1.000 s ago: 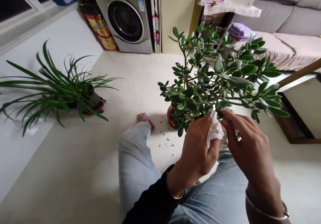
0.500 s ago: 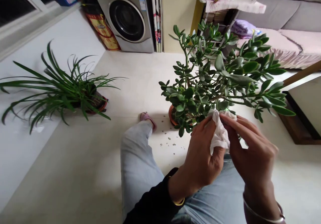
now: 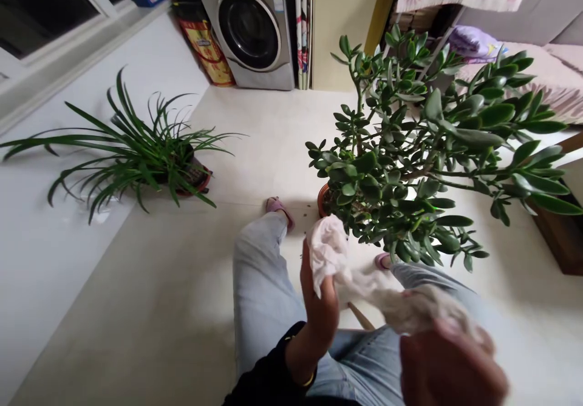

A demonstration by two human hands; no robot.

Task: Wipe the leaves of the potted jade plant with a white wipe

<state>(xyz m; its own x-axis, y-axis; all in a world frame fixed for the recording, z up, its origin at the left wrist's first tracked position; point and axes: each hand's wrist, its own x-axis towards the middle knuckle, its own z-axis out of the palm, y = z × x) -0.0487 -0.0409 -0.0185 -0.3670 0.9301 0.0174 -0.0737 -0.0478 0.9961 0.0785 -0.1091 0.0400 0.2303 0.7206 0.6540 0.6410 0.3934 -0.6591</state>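
A crumpled whitish cloth [image 3: 328, 245] is stretched between my two hands above my lap. My left hand [image 3: 321, 309] grips its bunched end, with the thumb and fingers closed on it. My right hand [image 3: 450, 363], lower and to the right, is smeared by motion, with the greyer end of the cloth bunched in it. Just beyond the hands stands a jade plant [image 3: 387, 169] with thick green leaves in an orange-brown pot [image 3: 322, 201]. Its lower leaves are apart from both hands.
A long-leaved potted plant [image 3: 155, 157] stands at the left by the white wall. At the back are a washing machine [image 3: 249, 30] and a red-yellow bag [image 3: 207, 48]. A dark wooden frame [image 3: 558, 242] is at the right, a pink-covered sofa [image 3: 537, 60] behind.
Both hands have drawn back from the jade plant's leaves and moved apart, left hand leftward, right hand down toward me. The cloth has been pulled out long between them. The view has shifted slightly.
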